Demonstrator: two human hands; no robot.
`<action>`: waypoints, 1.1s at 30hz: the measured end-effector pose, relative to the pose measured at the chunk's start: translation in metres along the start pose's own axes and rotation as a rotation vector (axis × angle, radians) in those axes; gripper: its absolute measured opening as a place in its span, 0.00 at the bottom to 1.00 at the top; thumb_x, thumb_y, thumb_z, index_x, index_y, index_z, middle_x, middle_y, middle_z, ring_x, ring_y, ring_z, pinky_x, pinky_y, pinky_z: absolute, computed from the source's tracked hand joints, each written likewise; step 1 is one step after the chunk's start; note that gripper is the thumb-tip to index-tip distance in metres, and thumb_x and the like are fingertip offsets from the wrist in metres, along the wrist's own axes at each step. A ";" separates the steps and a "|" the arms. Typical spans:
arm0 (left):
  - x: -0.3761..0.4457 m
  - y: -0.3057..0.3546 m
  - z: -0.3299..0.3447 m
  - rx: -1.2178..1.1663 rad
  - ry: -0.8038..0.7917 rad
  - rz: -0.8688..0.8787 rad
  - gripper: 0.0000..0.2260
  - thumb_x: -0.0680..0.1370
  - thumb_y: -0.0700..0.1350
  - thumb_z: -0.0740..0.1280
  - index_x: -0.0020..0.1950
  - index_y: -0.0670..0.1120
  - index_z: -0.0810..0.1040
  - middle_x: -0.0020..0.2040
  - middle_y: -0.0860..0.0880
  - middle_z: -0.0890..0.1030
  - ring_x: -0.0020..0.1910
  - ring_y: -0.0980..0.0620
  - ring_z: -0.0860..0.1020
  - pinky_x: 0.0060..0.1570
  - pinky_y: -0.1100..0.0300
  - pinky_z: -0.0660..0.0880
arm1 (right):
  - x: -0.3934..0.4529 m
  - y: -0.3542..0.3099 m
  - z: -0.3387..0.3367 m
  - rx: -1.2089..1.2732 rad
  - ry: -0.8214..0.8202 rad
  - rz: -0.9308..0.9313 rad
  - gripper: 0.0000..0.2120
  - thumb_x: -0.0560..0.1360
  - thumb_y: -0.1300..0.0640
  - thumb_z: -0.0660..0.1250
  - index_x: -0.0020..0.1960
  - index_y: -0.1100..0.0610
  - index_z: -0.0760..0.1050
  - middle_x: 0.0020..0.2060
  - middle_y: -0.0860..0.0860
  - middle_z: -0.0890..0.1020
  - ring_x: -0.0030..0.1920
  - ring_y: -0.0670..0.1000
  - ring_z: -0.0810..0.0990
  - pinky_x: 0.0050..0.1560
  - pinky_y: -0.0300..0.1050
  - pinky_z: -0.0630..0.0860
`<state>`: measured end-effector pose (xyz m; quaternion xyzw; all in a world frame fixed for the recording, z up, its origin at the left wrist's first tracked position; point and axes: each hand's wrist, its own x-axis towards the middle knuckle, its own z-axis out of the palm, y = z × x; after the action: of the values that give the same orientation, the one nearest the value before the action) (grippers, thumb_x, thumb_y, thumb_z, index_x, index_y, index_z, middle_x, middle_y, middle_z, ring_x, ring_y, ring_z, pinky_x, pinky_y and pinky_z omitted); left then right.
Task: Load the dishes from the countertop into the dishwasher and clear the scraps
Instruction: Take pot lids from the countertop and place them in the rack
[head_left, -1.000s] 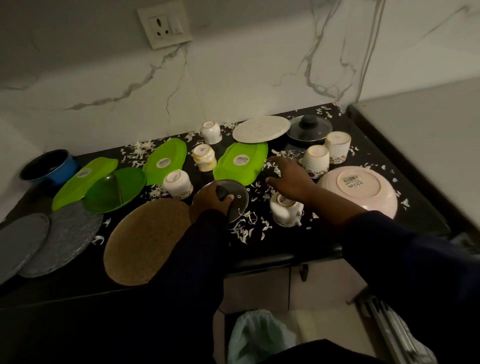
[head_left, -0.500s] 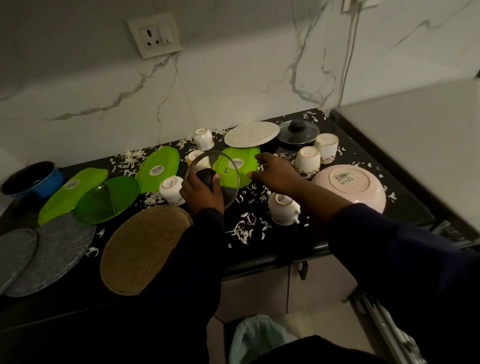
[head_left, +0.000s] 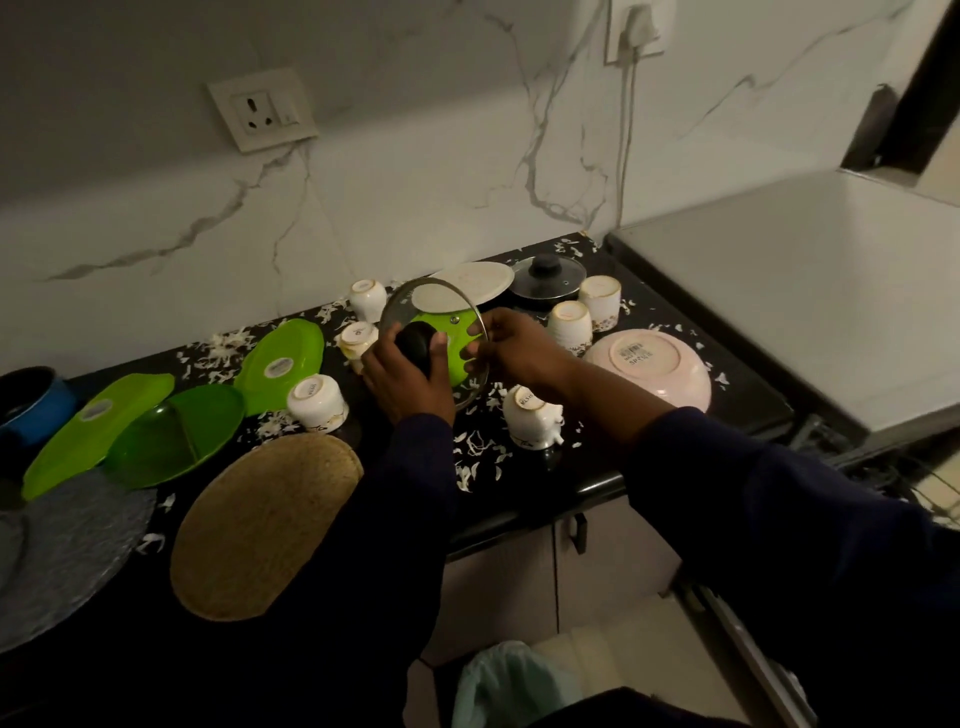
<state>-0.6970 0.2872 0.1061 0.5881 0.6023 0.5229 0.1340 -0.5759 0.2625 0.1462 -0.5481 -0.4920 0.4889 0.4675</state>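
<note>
My left hand (head_left: 402, 376) grips the black knob of a glass pot lid (head_left: 441, 312) and holds it tilted up above the black countertop (head_left: 561, 483). My right hand (head_left: 511, 348) pinches the lid's right rim. White scraps (head_left: 478, 452) litter the counter. Several upturned white cups stand around, one (head_left: 317, 402) left of my hands and one (head_left: 532, 415) under my right wrist. An upturned pink bowl (head_left: 654, 366) lies to the right. Green trays (head_left: 283, 358) sit behind the lid.
A second lid (head_left: 548, 275) and a white plate (head_left: 475, 286) sit at the back. A woven mat (head_left: 265, 525), grey mats (head_left: 67, 545), a green plate (head_left: 176, 434) and a blue pot (head_left: 31, 402) lie left. A bin bag (head_left: 511, 680) hangs below; dishwasher rack edge (head_left: 748, 649) lower right.
My left hand lifted the glass lid off the counter and tilted it upright. My right hand moved from the counter to the lid's rim.
</note>
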 end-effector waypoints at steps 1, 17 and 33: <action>-0.001 0.004 0.001 -0.011 -0.011 0.017 0.25 0.74 0.56 0.65 0.64 0.40 0.70 0.63 0.38 0.70 0.62 0.40 0.69 0.63 0.50 0.65 | -0.004 -0.003 -0.004 0.006 0.015 -0.012 0.07 0.76 0.68 0.63 0.45 0.56 0.70 0.36 0.52 0.79 0.36 0.49 0.79 0.41 0.43 0.75; -0.069 0.116 0.110 -0.424 -0.202 0.315 0.21 0.76 0.52 0.59 0.55 0.35 0.76 0.52 0.35 0.76 0.49 0.37 0.77 0.53 0.49 0.75 | -0.115 -0.014 -0.189 -0.104 0.212 0.088 0.04 0.78 0.65 0.60 0.48 0.60 0.73 0.36 0.54 0.78 0.35 0.49 0.77 0.39 0.40 0.73; -0.374 0.282 0.324 -0.405 -0.908 0.497 0.10 0.76 0.43 0.61 0.52 0.40 0.77 0.51 0.42 0.76 0.46 0.47 0.77 0.48 0.59 0.73 | -0.341 0.148 -0.510 -0.152 0.332 0.670 0.06 0.79 0.62 0.61 0.43 0.56 0.72 0.37 0.54 0.79 0.36 0.50 0.78 0.36 0.40 0.71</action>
<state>-0.1832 0.0554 0.0236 0.8413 0.2147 0.3380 0.3632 -0.0683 -0.1054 0.0679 -0.7835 -0.2379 0.4811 0.3132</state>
